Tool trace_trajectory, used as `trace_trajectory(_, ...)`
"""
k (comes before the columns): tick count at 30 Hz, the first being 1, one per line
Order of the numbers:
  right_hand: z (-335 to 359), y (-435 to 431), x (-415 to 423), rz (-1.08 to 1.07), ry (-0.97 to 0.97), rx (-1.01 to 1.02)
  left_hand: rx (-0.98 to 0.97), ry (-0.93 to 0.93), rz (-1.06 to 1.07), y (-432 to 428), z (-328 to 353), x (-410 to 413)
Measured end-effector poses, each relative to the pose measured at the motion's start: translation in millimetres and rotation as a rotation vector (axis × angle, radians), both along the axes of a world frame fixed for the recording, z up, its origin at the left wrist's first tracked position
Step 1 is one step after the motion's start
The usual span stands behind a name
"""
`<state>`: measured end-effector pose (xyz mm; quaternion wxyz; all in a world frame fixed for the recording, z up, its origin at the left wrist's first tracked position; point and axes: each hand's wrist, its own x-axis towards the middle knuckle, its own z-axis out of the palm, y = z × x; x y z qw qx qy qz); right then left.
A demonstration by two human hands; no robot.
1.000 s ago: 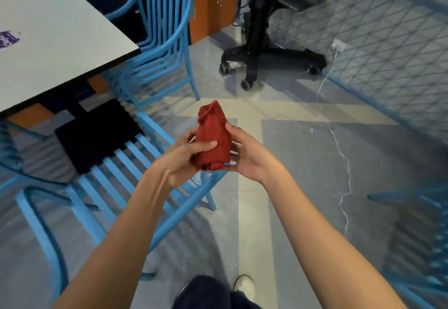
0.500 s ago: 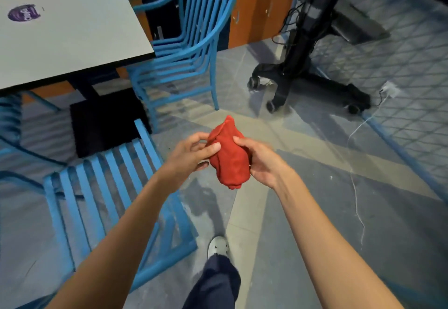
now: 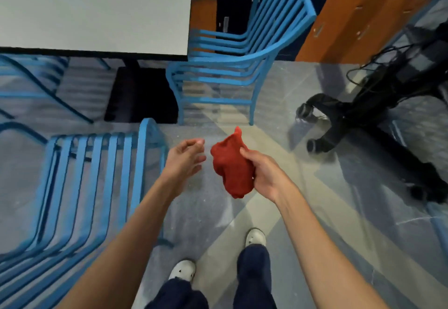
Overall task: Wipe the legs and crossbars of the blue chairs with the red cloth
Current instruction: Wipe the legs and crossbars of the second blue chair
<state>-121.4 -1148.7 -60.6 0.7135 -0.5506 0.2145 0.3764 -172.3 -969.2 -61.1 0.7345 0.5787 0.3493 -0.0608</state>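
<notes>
The red cloth, earlier held by both hands, is now gripped only by the right hand, to the right of the near blue chair, while the left hand has been taken off, loosely open and empty, so wiping is not yet begun.

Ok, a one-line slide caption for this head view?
Right hand grips bunched red cloth, left hand open beside it, blue chair ahead.

It looked like a lunch room or a cafe. A white table had blue chairs around it on a grey floor. Orange cupboards and a black stand on wheels stood nearby.
</notes>
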Motion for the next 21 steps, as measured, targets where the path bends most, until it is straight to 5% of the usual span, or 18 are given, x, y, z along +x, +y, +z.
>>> trace_trajectory(9, -71, 22, 97, 0.316, -0.012, -0.109, -0.108, 0.092, 0.273, -57, -63, 45)
trace_trajectory(21, -195, 112, 131, 0.582, -0.165, -0.217, -0.136, 0.219, 0.658, -2, -196, 102)
